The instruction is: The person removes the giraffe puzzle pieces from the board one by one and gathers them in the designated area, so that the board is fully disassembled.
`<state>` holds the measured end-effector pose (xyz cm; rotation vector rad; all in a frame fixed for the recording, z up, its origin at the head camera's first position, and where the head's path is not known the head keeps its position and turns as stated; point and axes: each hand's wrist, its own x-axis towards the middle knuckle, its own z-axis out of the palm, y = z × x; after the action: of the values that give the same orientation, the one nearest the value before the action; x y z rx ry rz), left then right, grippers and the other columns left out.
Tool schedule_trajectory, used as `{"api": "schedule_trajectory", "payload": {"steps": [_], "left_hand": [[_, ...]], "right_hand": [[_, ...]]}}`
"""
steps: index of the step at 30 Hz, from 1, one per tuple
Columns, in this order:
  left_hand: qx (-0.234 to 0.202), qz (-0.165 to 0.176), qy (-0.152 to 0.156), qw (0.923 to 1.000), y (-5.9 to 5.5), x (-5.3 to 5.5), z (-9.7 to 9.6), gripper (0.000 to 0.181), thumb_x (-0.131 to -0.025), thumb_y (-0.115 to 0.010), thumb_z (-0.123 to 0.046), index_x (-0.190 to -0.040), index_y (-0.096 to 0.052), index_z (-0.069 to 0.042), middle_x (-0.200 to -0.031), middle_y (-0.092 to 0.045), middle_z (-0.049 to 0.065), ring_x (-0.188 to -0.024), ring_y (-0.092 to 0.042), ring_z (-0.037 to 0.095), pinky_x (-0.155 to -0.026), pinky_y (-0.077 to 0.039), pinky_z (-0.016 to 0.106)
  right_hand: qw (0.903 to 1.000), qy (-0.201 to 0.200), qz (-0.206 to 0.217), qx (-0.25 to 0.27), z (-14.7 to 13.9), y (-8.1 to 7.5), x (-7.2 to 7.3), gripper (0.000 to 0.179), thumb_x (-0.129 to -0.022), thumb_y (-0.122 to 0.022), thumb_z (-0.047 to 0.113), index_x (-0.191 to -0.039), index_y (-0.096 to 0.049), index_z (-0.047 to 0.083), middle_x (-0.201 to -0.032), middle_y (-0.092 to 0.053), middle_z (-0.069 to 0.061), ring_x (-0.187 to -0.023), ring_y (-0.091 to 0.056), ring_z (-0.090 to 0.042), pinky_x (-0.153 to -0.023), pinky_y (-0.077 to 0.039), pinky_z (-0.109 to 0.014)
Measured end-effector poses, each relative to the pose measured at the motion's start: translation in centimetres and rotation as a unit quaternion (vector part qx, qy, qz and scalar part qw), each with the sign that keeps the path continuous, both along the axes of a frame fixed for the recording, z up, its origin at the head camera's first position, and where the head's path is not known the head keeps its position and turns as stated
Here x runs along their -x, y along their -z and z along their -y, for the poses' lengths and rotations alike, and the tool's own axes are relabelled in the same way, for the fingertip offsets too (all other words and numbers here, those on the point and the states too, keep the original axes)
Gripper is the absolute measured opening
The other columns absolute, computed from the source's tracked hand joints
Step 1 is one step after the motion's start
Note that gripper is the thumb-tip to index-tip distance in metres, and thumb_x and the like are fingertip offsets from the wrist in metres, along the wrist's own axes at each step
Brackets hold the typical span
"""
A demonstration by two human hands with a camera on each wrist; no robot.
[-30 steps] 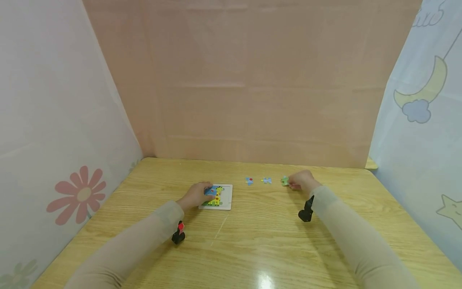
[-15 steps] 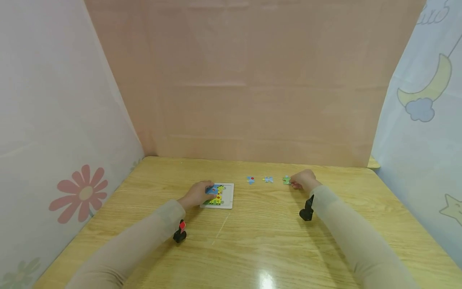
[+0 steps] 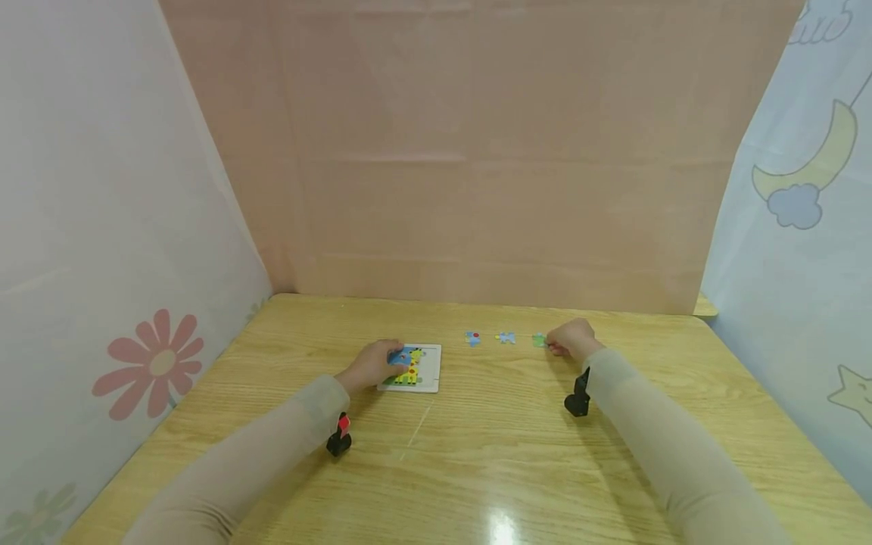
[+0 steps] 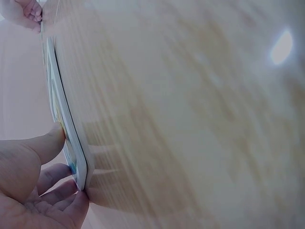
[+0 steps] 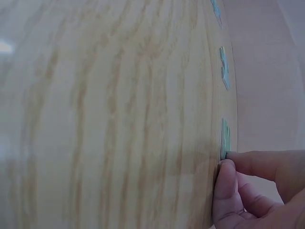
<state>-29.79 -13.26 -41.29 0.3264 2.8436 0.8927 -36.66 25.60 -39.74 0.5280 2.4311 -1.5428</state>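
On the table lies a white puzzle board (image 3: 428,371) partly filled with a giraffe picture. My left hand (image 3: 369,368) holds the board by its left side; in the left wrist view, the thumb (image 4: 51,143) lies on top while the fingers meet the edge. Farther right, my right hand (image 3: 574,339) pinches a green jigsaw piece (image 3: 539,340) at its right side between thumb and index finger. In the right wrist view this green piece (image 5: 225,136) sits at the tabletop, its near end hidden by the fingertips.
Two other jigsaw pieces lie in a row left of the green one: a light blue piece (image 3: 506,337) and a blue piece with a red spot (image 3: 473,338). A tan backdrop (image 3: 477,189) rises behind the table (image 3: 463,469), with patterned curtains at both sides.
The green piece shifts slightly right and turns a little, then comes back slightly left, with the right hand at it throughout. The left hand stays on the board. The head view shifts slightly.
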Motion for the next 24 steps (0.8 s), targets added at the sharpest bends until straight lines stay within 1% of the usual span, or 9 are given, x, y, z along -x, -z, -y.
{"api": "schedule_trajectory", "payload": {"steps": [3, 7, 10, 15, 16, 20, 24], "left_hand": [[0.0, -0.005, 0.004, 1.0, -0.1, 0.0, 0.0, 0.054, -0.092, -0.068, -0.021, -0.139, -0.05, 0.0, -0.149, -0.042, 0.018, -0.139, -0.037, 0.037, -0.115, -0.03, 0.048], [-0.002, -0.001, 0.004, 1.0, -0.3, -0.2, -0.1, 0.055, -0.091, -0.068, -0.021, -0.139, -0.05, 0.0, -0.15, -0.041, 0.018, -0.14, -0.036, 0.037, -0.115, -0.03, 0.048], [-0.003, 0.002, 0.002, 1.0, -0.3, -0.2, 0.0, 0.055, -0.091, -0.068, -0.021, -0.139, -0.049, 0.0, -0.15, -0.041, 0.017, -0.14, -0.036, 0.036, -0.115, -0.03, 0.048], [-0.007, 0.003, 0.0, 1.0, 0.0, -0.1, 0.0, 0.056, -0.091, -0.068, -0.021, -0.139, -0.049, -0.001, -0.15, -0.042, 0.017, -0.139, -0.037, 0.036, -0.115, -0.03, 0.048], [-0.01, 0.005, 0.0, 0.9999, 0.0, -0.1, 0.0, 0.056, -0.091, -0.068, -0.021, -0.139, -0.049, -0.001, -0.15, -0.042, 0.017, -0.14, -0.036, 0.036, -0.115, -0.03, 0.048], [-0.012, -0.002, 0.0, 0.9999, 0.2, -0.2, 0.0, 0.055, -0.091, -0.069, -0.02, -0.138, -0.05, 0.0, -0.149, -0.043, 0.018, -0.139, -0.038, 0.037, -0.114, -0.031, 0.049], [-0.012, -0.006, -0.01, 0.9999, 0.2, -0.2, 0.0, 0.057, -0.09, -0.07, -0.02, -0.138, -0.05, 0.001, -0.144, -0.048, 0.018, -0.135, -0.043, 0.036, -0.112, -0.034, 0.049]], "right_hand": [[1.0, 0.002, 0.0, 0.001, 0.0, 0.0, 0.0, 0.031, -0.084, -0.064, -0.003, -0.111, -0.056, -0.015, -0.057, -0.059, -0.001, -0.045, -0.058, -0.004, -0.053, -0.054, -0.017], [1.0, 0.001, -0.001, 0.006, 0.0, -0.1, -0.1, 0.027, -0.085, -0.064, -0.003, -0.108, -0.058, -0.014, -0.058, -0.059, -0.001, -0.046, -0.058, -0.004, -0.054, -0.054, -0.017], [0.9998, -0.006, -0.001, 0.017, 0.0, -0.2, -0.3, 0.028, -0.086, -0.063, -0.004, -0.111, -0.057, -0.014, -0.06, -0.059, -0.001, -0.048, -0.058, -0.003, -0.055, -0.054, -0.017], [0.999, -0.007, -0.001, 0.044, -0.3, -0.1, -0.5, 0.031, -0.088, -0.061, -0.003, -0.115, -0.055, -0.016, -0.062, -0.06, -0.001, -0.05, -0.058, -0.003, -0.056, -0.053, -0.016], [0.9989, -0.002, -0.001, 0.047, -0.3, 0.0, -0.6, 0.031, -0.088, -0.062, -0.003, -0.116, -0.055, -0.016, -0.061, -0.06, 0.0, -0.05, -0.058, -0.003, -0.056, -0.053, -0.015], [0.999, -0.001, -0.01, 0.044, -0.4, 0.3, -0.7, 0.035, -0.088, -0.062, -0.001, -0.119, -0.053, -0.016, -0.063, -0.06, 0.0, -0.052, -0.06, -0.004, -0.058, -0.054, -0.016], [0.9992, 0.0, -0.022, 0.035, -0.1, 0.3, -1.0, 0.039, -0.089, -0.061, 0.003, -0.122, -0.052, -0.016, -0.066, -0.061, -0.001, -0.054, -0.061, -0.005, -0.059, -0.056, -0.018]]}}
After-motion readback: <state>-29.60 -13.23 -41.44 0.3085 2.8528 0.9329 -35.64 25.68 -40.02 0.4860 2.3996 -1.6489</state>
